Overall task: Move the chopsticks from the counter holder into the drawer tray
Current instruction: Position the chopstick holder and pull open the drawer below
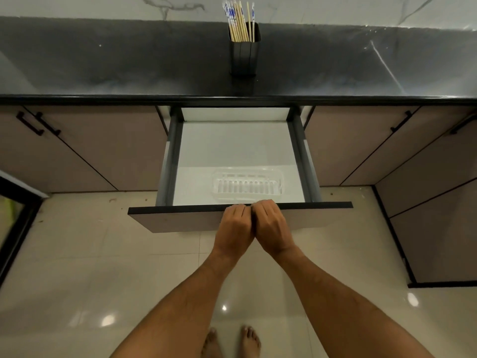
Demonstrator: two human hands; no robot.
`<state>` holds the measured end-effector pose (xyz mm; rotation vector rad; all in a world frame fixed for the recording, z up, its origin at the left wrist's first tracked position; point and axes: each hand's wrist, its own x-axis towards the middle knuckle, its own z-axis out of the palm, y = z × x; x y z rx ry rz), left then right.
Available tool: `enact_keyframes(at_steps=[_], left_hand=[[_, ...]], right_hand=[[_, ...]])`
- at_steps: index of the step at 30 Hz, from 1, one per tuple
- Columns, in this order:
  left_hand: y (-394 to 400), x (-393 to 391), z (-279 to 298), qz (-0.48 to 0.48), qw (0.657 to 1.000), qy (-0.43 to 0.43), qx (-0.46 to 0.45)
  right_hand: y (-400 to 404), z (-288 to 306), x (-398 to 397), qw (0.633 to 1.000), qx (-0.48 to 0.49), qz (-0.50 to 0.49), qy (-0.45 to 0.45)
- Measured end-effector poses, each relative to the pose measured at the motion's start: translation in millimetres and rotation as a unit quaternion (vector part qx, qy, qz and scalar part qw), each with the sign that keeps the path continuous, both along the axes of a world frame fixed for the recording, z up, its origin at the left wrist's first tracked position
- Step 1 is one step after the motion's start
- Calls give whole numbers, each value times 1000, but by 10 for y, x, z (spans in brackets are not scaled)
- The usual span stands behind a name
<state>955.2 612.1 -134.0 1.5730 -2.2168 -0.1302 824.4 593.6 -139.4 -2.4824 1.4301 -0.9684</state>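
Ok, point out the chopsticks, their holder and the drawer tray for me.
chopsticks (238, 20): head view, on the bundle's shafts above the holder's rim.
holder (245, 58): head view, on its dark front wall.
drawer tray (280, 183): head view, on its clear right rim.

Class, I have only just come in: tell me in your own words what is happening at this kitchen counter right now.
A person stands barefoot at an open drawer. The left hand and the right hand sit side by side on the top edge of the drawer front, fingers curled over it. A clear plastic tray lies empty inside the drawer near the front. The chopsticks stand upright in the dark holder at the back of the black counter. None has been moved yet.
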Motion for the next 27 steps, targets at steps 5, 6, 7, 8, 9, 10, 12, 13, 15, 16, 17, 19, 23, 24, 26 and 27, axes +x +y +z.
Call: enact_keyframes(at_steps=[5, 6, 7, 8, 9, 10, 12, 13, 15, 16, 17, 19, 23, 24, 26, 27], left_hand=[[-308, -32, 359, -12, 997, 3, -77], [-378, -25, 393, -4, 997, 1, -77], [-445, -12, 418, 12, 997, 6, -70], [-510, 12, 432, 27, 998, 14, -56], [-573, 47, 435, 44, 998, 25, -40], [-637, 91, 431, 63, 997, 35, -21], [-753, 195, 395, 108, 993, 47, 29], [-815, 253, 356, 130, 989, 49, 52], [-941, 359, 270, 175, 978, 65, 93], [-1001, 405, 234, 196, 970, 81, 116], [-1055, 445, 196, 214, 962, 100, 139], [-1148, 507, 116, 247, 941, 143, 183], [-1365, 595, -82, 308, 881, 238, 268], [-1425, 611, -133, 321, 866, 260, 282], [-1531, 640, -235, 340, 839, 291, 310], [-1579, 655, -286, 344, 828, 302, 324]], right_hand=[[-267, 361, -49, 999, -34, -25, 16], [-332, 406, -70, 999, -30, -34, 22], [-399, 440, -99, 998, -24, -46, 29], [-467, 463, -132, 997, -11, -61, 38], [-534, 477, -172, 996, 6, -78, 43], [-607, 486, -208, 994, 30, -98, 42], [-775, 469, -285, 985, 92, -144, 33], [-868, 448, -322, 976, 131, -171, 27], [-1051, 396, -393, 954, 208, -214, 15], [-1130, 364, -422, 944, 240, -226, 9], [-1202, 331, -442, 935, 269, -233, 1], [-1325, 246, -464, 914, 326, -242, -19], [-1521, 15, -487, 867, 426, -257, -34], [-1555, -45, -498, 857, 443, -261, -37], [-1594, -154, -518, 838, 471, -268, -57], [-1610, -199, -523, 830, 482, -272, -68]])
